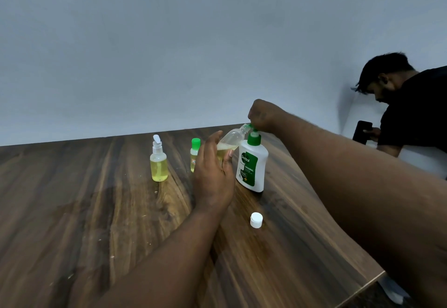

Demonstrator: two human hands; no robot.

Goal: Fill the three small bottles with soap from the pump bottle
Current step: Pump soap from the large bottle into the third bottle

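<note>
The white Dettol pump bottle (252, 165) with a green pump stands upright on the wooden table (96, 211). My right hand (262, 115) is closed over the pump head from above. My left hand (212, 174) holds a small clear bottle (232, 138) tilted, its open neck up against the pump's nozzle; yellow soap lies in its lower part. Its white cap (256, 220) lies on the table nearer to me. A small spray bottle (158, 162) full of yellow soap stands to the left. A small green-capped bottle (195, 153) stands partly hidden behind my left hand.
The table's right edge (358, 286) runs diagonally close to my right arm. A person in a black shirt (411, 111) bends over a dark phone beyond the table at the right. A plain grey wall stands behind.
</note>
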